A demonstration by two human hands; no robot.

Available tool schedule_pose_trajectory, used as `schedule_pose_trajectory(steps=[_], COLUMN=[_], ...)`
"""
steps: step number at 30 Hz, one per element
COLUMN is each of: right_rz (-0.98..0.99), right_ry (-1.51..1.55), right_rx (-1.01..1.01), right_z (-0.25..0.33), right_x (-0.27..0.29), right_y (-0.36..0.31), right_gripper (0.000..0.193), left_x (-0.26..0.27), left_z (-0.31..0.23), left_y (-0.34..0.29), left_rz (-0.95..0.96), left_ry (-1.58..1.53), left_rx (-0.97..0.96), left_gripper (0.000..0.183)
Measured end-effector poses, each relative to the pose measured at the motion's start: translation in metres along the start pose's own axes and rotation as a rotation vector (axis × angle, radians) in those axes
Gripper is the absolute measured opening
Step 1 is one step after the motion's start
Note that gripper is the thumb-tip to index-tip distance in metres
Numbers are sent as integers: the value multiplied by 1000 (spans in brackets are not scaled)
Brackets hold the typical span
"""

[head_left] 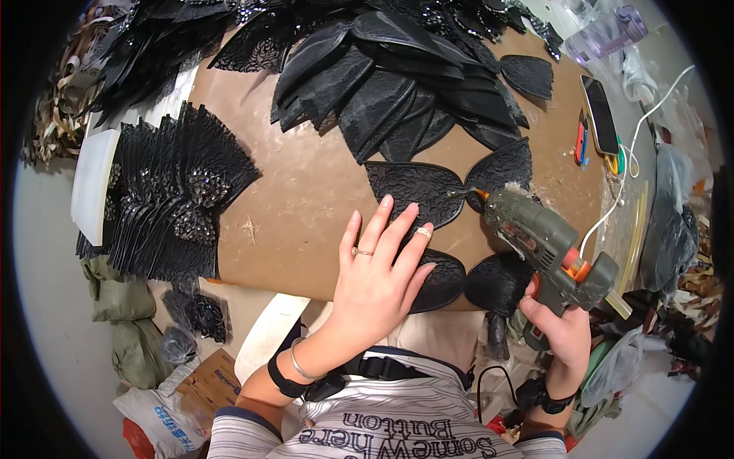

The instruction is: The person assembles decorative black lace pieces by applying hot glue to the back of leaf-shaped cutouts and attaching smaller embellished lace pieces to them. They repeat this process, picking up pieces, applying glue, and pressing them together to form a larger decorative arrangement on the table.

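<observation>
My left hand lies flat with its fingers spread, the fingertips on the lower edge of a black textured leaf-shaped lace piece. In my right hand is a dark green hot glue gun, gripped by its handle. Its nozzle points left, at the narrow tip of that piece. Another black lace piece meets this tip from the right; a third is partly hidden under the gun. Closer to me are two more black rounded pieces, one beside my left hand and one by the gun's handle.
A large heap of black leaf-shaped pieces covers the far middle of the brown table. Stacked sequined black pieces lie at left, by a white block. Right: a phone, a white cable and a clear bottle.
</observation>
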State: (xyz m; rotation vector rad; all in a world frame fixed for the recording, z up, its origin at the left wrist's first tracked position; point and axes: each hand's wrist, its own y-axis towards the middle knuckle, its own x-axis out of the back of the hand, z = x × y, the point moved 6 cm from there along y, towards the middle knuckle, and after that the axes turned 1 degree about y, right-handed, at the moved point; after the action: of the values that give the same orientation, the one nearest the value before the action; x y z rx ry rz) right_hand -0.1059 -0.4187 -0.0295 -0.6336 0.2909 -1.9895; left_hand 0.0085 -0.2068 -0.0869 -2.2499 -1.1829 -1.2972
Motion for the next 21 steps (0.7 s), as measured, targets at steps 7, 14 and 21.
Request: schedule_pose_trajectory(steps=[7, 14, 21], right_rz=[-21, 114, 262], right_ry=[7, 435, 235], right_rx=[32, 146, 91], right_z=[-4, -7, -31], right_x=[3, 10, 23], right_y=[2, -19, -74], right_gripper=[28, 47, 42], left_x=[1, -1, 1], left_z=[-2, -5, 0], left_y=[1, 6, 5], left_rz=[6, -46, -88], left_ry=[-3, 6, -25], left_rx=[0, 20, -5], left_gripper=[50, 51, 47])
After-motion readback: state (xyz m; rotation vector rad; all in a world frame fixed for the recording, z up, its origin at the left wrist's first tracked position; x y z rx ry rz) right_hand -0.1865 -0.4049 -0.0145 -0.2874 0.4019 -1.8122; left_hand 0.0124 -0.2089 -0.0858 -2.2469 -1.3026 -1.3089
